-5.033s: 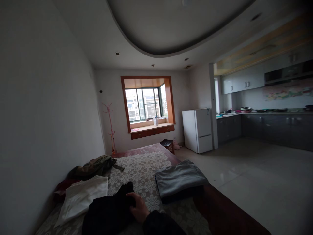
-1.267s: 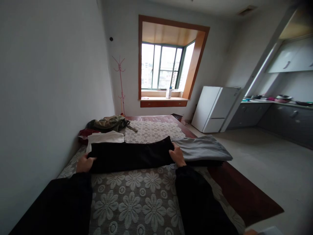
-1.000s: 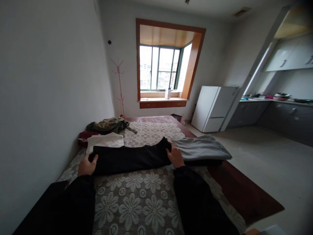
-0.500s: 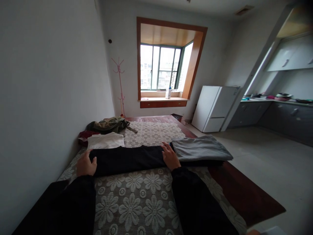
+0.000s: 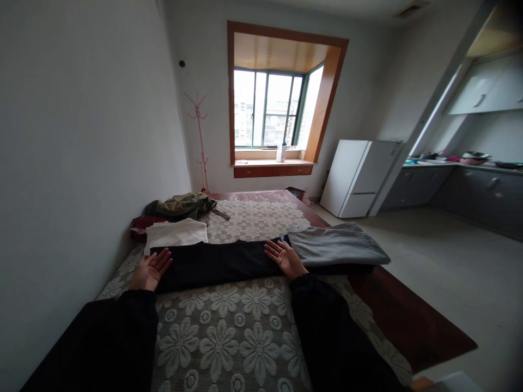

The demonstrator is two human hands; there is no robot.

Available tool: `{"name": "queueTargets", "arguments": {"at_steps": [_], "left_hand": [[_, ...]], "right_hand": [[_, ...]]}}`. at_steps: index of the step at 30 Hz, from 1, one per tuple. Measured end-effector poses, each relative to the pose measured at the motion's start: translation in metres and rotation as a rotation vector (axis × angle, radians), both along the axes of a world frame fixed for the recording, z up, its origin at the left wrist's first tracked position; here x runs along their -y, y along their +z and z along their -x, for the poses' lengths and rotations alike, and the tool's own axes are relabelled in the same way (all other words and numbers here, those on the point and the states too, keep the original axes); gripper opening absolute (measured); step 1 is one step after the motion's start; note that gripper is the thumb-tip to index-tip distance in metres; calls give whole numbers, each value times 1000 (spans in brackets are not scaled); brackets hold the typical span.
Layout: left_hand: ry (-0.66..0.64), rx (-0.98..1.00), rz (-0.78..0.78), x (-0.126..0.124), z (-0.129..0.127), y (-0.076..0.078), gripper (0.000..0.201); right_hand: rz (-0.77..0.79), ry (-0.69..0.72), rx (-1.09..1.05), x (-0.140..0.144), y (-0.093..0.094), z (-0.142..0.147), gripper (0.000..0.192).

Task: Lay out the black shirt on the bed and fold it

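Note:
A long black garment (image 5: 216, 264), folded into a band, lies across a table covered with a flower-patterned lace cloth (image 5: 237, 326). My left hand (image 5: 150, 269) rests palm up at the band's left end, fingers spread, holding nothing. At the band's right end my right hand (image 5: 285, 258) also lies palm up and open, beside a folded grey garment (image 5: 337, 246). Both sleeves are black.
A folded white cloth (image 5: 175, 233), a dark red cloth (image 5: 139, 224) and an olive jacket (image 5: 182, 206) lie at the table's far left by the wall. A white fridge (image 5: 359, 177), kitchen counter (image 5: 469, 185), bay window and pink coat stand (image 5: 199, 136) stand beyond.
Both hands gripped the ends of the black garment and laid it flat. They have now let go and turned palm up on its ends.

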State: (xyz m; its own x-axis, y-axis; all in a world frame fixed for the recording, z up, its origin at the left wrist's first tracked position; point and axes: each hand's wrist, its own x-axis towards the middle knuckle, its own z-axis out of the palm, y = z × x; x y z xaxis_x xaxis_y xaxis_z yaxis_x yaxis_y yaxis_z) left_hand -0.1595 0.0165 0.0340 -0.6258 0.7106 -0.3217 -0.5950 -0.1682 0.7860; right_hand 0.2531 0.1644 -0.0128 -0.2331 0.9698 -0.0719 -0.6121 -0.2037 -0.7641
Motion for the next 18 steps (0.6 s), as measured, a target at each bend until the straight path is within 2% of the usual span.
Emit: {"name": "queueTargets", "arguments": {"at_steps": [2,5,12,18], "left_hand": [[-28,-20,-22,2,3,2,21],[-38,-26,-57,3,4,1,18],[-3,-62,-60,1,3,-2,25],[-20,35,-80,3,6,0,23]], "right_hand": [[23,37,-26,-1,1,-1,19],[67,63,-66,-2,1,0,14],[57,26,-93,0,3,0,24],[45,19,-105,1,3,0,28]]}}
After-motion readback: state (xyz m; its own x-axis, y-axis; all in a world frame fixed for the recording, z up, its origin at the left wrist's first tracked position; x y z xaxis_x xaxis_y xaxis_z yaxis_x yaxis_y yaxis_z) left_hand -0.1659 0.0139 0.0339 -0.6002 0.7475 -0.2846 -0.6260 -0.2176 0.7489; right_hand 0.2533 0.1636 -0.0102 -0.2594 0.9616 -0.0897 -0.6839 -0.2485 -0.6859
